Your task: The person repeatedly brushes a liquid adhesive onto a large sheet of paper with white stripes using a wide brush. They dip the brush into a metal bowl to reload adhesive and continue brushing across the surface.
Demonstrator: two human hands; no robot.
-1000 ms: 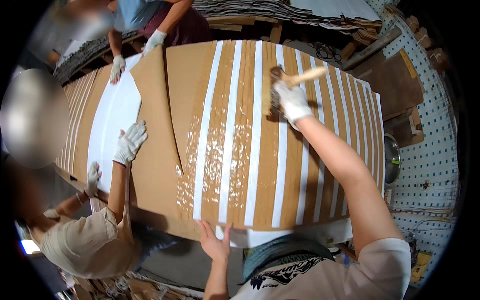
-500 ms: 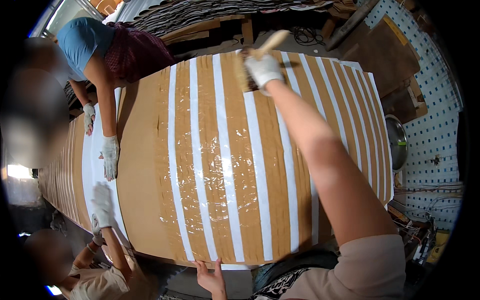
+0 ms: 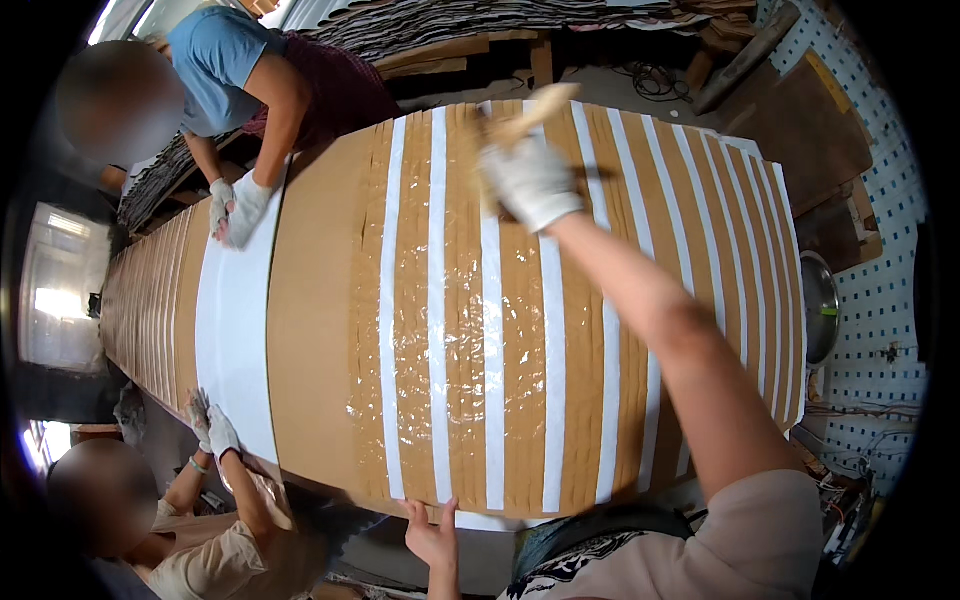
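A white-gloved right hand (image 3: 535, 185) of mine, blurred by motion, grips a wide brush by its pale wooden handle (image 3: 545, 105). The brush's bristles press near the far ends of overlapping brown sheets (image 3: 520, 350) with white strips between them. Glossy wet streaks shine across the middle of these sheets. My bare left hand (image 3: 432, 540) rests its spread fingertips on the near edge of the stack. To the left of the wet part lies a plain brown band, then a broad white sheet (image 3: 232, 300).
Across the table, a co-worker in blue (image 3: 225, 60) has both gloved hands on the white sheet's far end. Another co-worker (image 3: 210, 540) has gloved hands at its near end. Stacked dark sheets (image 3: 440, 45) lie behind. A metal basin (image 3: 820, 310) stands at the right.
The view has turned left, so everything sits farther right. My brush hand has come slightly nearer. The co-workers' hands have moved apart to opposite ends of the white sheet.
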